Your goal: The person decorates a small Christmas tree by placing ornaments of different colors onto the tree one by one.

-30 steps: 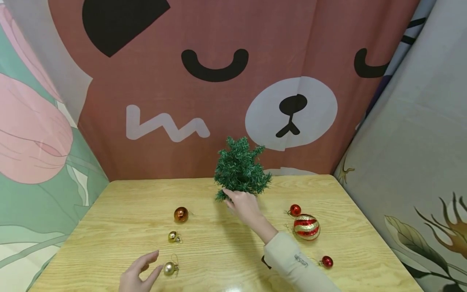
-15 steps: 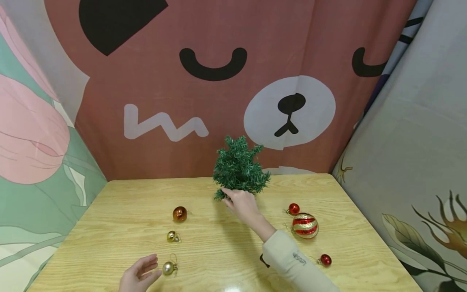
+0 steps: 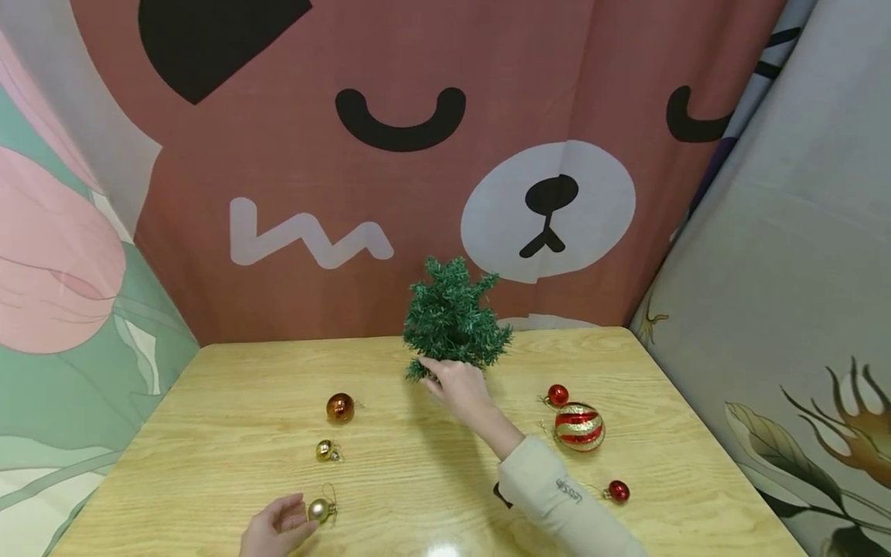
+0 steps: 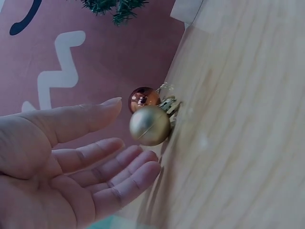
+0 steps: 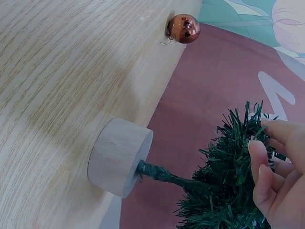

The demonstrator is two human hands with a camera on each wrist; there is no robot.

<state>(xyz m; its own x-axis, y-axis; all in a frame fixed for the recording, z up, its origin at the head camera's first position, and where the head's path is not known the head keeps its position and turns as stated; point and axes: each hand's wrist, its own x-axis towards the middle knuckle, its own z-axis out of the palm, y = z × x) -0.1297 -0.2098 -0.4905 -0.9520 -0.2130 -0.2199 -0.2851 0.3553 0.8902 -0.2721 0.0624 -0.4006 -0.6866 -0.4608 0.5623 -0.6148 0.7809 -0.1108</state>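
A small green artificial Christmas tree point(image 3: 448, 309) stands near the back of the table on a round wooden base point(image 5: 116, 155). My right hand point(image 3: 459, 387) reaches to its lower left side and holds a branch tip between thumb and fingers; needles partly cover the fingertips. At the front left, my left hand point(image 3: 274, 527) has relaxed, slightly bent fingers parted from the thumb. They lie right beside a matte gold bauble point(image 4: 150, 125) with a wire loop. Beyond that bauble are a shiny gold bauble point(image 3: 325, 450) and a copper-brown bauble point(image 3: 340, 407).
Right of the arm lie a small red bauble point(image 3: 558, 395), a larger red-and-gold striped bauble point(image 3: 580, 427) and a dark red bauble point(image 3: 617, 491). A dark object point(image 3: 500, 495) is partly hidden by the right sleeve. A bear-print curtain point(image 3: 299, 302) hangs behind the table.
My left hand has moved slightly right, bringing its fingers closer to the matte gold bauble. My right hand stays at the tree branch. The head view has shifted a little.
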